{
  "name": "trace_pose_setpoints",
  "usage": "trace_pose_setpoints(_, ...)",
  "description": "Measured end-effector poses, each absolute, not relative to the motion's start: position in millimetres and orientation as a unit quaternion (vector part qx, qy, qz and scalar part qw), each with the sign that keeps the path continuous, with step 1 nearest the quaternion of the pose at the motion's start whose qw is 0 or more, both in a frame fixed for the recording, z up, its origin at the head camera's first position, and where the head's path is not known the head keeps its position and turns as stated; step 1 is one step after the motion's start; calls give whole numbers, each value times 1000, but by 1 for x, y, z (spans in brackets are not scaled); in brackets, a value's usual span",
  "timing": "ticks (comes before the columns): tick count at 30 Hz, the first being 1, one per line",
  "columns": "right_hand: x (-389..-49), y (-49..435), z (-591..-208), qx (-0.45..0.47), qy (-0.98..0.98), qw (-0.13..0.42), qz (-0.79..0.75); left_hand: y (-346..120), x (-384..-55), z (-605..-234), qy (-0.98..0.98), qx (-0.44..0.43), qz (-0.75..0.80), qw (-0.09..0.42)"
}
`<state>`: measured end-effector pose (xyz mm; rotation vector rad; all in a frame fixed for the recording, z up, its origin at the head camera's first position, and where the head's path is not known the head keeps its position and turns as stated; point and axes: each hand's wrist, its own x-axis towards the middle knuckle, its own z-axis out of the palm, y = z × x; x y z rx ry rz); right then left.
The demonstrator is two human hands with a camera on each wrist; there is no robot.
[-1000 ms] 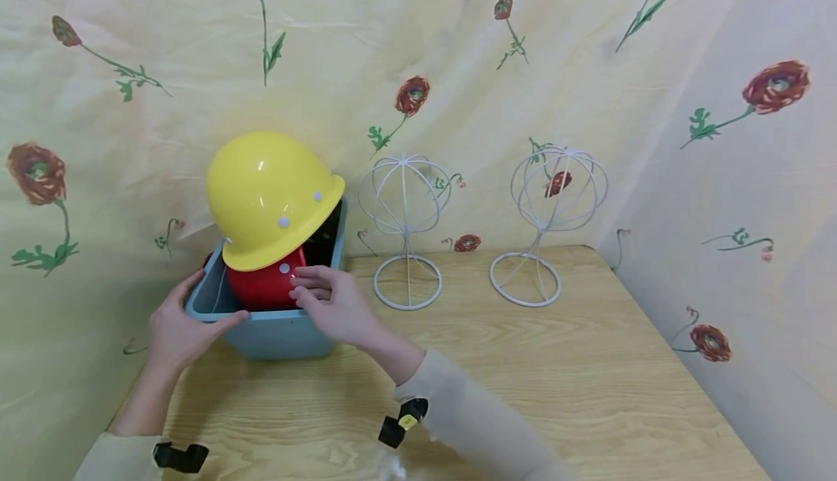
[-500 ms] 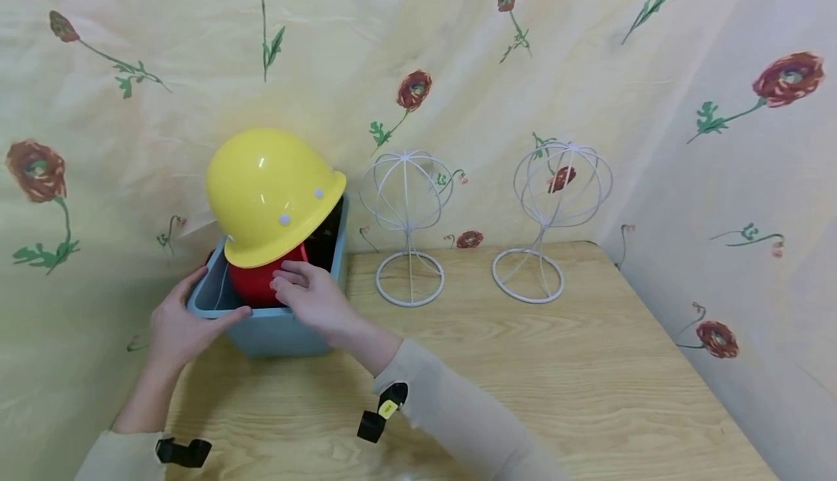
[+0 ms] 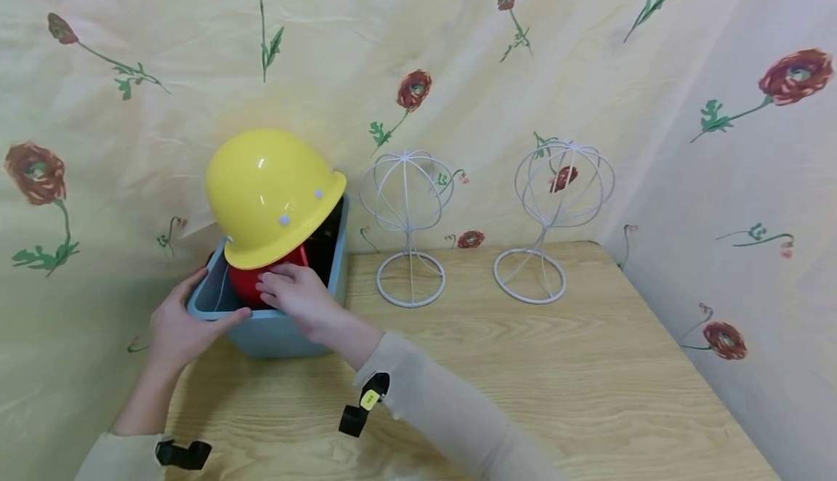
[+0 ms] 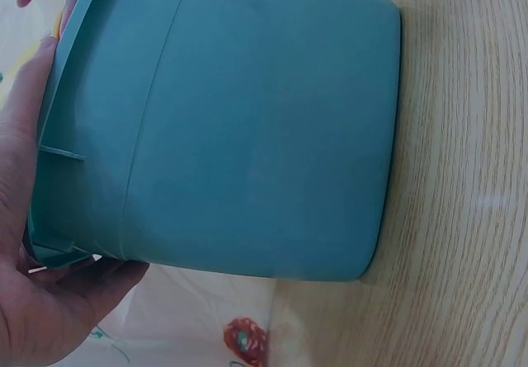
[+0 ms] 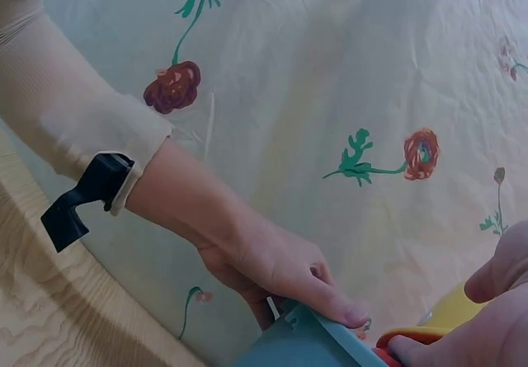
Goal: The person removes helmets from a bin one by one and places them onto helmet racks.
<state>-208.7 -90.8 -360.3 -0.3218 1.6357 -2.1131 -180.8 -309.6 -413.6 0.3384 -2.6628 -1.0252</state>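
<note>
A yellow hard hat sits tilted on top of a red hard hat in a blue plastic bin at the left of the table. My left hand grips the bin's near-left corner, with the thumb along the front rim and the fingers at the left side; the left wrist view shows the bin's wall up close. My right hand reaches over the front rim to the red hat, just below the yellow brim. Its fingers look loosely bent and spread from the thumb. Whether they touch the red hat is unclear.
Two white wire head-shaped stands, a nearer-middle one and a right one, stand at the back of the wooden table. Dark things lie deeper in the bin. Flowered cloth hangs behind and right.
My right hand has moved left across the front of the red hard hat. The left hand, the bin and the yellow hat have stayed in place.
</note>
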Motion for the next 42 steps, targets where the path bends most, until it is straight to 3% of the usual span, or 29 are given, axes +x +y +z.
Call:
trace_pose_setpoints(21, -215, -127, -359, -50, 566, 172, -805, -309, -180, -415, -916, 96, -361, 145)
trace_pose_setpoints(42, -215, -158, -348, 95, 600, 18, -794, -312, -182, -418, -910, 99, -367, 166)
